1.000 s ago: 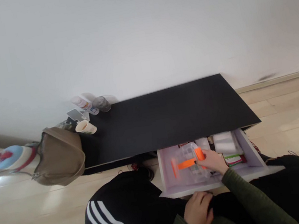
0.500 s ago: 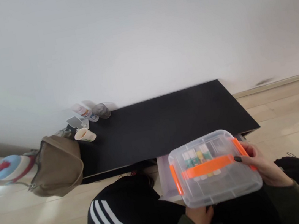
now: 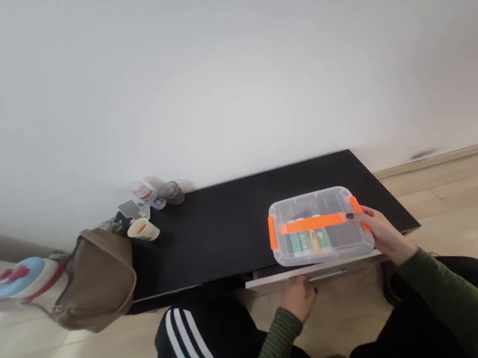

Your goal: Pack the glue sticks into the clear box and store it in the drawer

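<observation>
A see-through plastic box (image 3: 319, 226) with orange clips and an orange strap lies over the black tabletop (image 3: 230, 236), and several green, yellow and white sticks show inside it. My right hand (image 3: 382, 234) grips the box's right end, its thumb on the lid. My left hand (image 3: 297, 298) is lower down, with its fingers against the bottom edge of the white drawer front (image 3: 311, 271). That drawer sits almost flush beneath the tabletop, so its inside is hidden.
At the tabletop's far left stand a paper cup (image 3: 142, 229), a dark glass (image 3: 171, 193) and a small grey card (image 3: 128, 209). A brown bag (image 3: 95, 284) leans at the left end beside a blue-lidded bottle (image 3: 30, 283). My black striped trousers fill the bottom; a white wall rises behind.
The box has gone from inside the open drawer up and forward over the tabletop. The drawer has slid almost shut, and my left hand has moved onto its front.
</observation>
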A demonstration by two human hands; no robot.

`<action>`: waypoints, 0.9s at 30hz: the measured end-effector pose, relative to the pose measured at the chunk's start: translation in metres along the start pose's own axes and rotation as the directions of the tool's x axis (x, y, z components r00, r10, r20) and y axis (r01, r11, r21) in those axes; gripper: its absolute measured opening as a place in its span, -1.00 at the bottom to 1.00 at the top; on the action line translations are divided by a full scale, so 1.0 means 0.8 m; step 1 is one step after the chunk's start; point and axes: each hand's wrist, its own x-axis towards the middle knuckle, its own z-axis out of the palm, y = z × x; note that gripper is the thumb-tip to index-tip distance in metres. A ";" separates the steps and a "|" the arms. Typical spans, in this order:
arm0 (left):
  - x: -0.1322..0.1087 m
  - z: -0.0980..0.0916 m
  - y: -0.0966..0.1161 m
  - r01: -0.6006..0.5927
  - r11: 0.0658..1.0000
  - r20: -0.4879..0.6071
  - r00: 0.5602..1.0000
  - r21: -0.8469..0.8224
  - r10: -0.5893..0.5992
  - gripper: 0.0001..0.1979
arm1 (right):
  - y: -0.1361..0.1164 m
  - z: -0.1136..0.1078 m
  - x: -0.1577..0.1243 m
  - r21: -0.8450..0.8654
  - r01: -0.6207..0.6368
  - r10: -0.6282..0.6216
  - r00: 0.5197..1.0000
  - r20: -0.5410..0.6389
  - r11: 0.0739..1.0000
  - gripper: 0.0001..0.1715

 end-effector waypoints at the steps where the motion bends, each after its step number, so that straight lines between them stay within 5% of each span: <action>1: -0.001 -0.017 -0.004 -0.016 1.000 -0.033 0.999 -0.016 0.016 -0.65 | -0.002 0.002 0.011 -0.007 -0.001 0.001 1.000 0.005 1.000 -0.70; 4: -0.009 -0.081 -0.015 -0.019 0.988 -0.118 0.993 -0.151 0.002 -0.70 | -0.003 0.007 0.042 -0.059 0.007 -0.005 0.999 0.037 0.998 -0.77; 8: 0.001 -0.174 -0.015 0.056 0.898 -0.287 0.937 -0.437 -0.199 -0.68 | 0.004 0.017 0.079 -0.179 0.057 -0.038 0.993 0.112 0.982 -0.67; 12: 0.048 -0.230 0.001 0.051 0.918 -0.356 0.912 -0.394 -0.204 -0.47 | 0.007 0.026 0.100 -0.385 0.136 -0.083 0.985 0.151 0.913 -0.58; 18: 0.098 -0.237 0.001 -0.044 0.943 -0.401 0.911 -0.330 -0.098 -0.51 | -0.006 0.025 0.104 -0.566 0.236 -0.126 0.966 0.226 0.790 -0.58; 27: 0.094 -0.234 -0.024 -0.130 0.899 -0.390 0.919 -0.419 -0.049 -0.45 | -0.006 0.002 0.124 -0.496 0.267 -0.024 0.896 0.442 0.826 -0.48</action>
